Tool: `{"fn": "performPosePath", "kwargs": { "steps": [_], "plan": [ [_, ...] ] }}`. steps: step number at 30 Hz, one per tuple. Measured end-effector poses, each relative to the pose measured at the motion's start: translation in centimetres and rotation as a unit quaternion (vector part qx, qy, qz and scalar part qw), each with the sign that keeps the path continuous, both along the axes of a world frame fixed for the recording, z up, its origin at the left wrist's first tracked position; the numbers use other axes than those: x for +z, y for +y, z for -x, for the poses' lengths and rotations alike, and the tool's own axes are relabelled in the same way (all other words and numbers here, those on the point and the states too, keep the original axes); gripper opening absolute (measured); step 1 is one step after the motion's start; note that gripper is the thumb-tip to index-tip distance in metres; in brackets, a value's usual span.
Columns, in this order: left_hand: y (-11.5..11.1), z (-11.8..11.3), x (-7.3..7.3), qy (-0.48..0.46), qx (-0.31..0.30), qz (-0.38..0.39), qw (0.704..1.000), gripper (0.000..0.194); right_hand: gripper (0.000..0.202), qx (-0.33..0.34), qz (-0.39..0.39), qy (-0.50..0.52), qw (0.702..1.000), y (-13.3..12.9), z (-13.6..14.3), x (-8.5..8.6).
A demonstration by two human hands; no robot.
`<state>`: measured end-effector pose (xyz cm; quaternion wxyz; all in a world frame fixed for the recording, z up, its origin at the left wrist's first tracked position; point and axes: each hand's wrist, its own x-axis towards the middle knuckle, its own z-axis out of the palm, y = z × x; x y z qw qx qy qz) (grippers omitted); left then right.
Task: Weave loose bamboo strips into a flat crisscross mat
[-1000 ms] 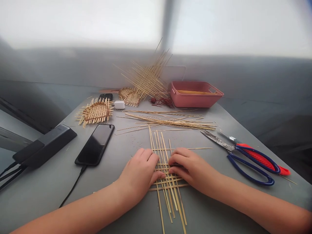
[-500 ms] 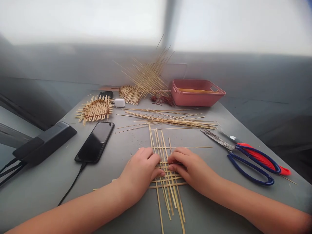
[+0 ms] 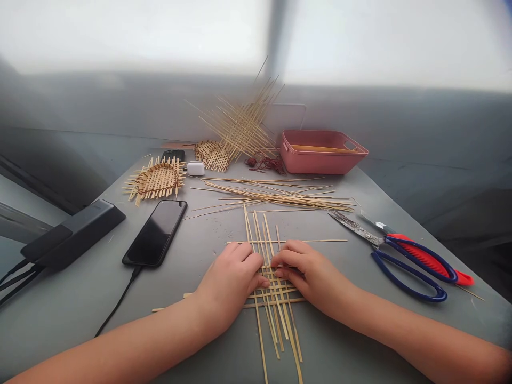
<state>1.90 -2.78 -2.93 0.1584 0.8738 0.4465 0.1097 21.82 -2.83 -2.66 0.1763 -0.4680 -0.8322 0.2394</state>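
A loose lattice of woven bamboo strips (image 3: pixel 275 293) lies flat on the grey table, its long strips running away from me and shorter ones crossing them. My left hand (image 3: pixel 237 277) rests on the left side of the weave, fingers curled and thumb pressed onto the strips. From the right, my right hand (image 3: pixel 306 271) pinches at the crossing strips with thumb and fingers. The two hands nearly face each other over the middle of the weave. Beyond the fingertips, a single crosswise strip (image 3: pixel 324 240) passes the far ends of the long strips.
Scissors (image 3: pixel 376 240) and a red-handled knife (image 3: pixel 424 256) lie to the right. A phone (image 3: pixel 156 234) on a cable and a black power bank (image 3: pixel 80 229) are left. Behind are loose bamboo strips (image 3: pixel 280 196), woven pieces (image 3: pixel 158 178), reddish cord (image 3: pixel 266 161) and a pink basket (image 3: pixel 320 160).
My right hand has shifted slightly left along the strips, its fingers closer to the middle of the weave. The left hand stays almost in place.
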Motion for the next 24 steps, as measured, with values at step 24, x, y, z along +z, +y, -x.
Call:
{"fn": "performPosePath", "kwargs": {
  "steps": [24],
  "plan": [
    [0.3, 0.2, 0.7, 0.017, 0.072, 0.030, 0.997, 0.055, 0.014, -0.027, -0.012, -0.096, 0.995, 3.4, -3.2, 1.4]
  ]
}}
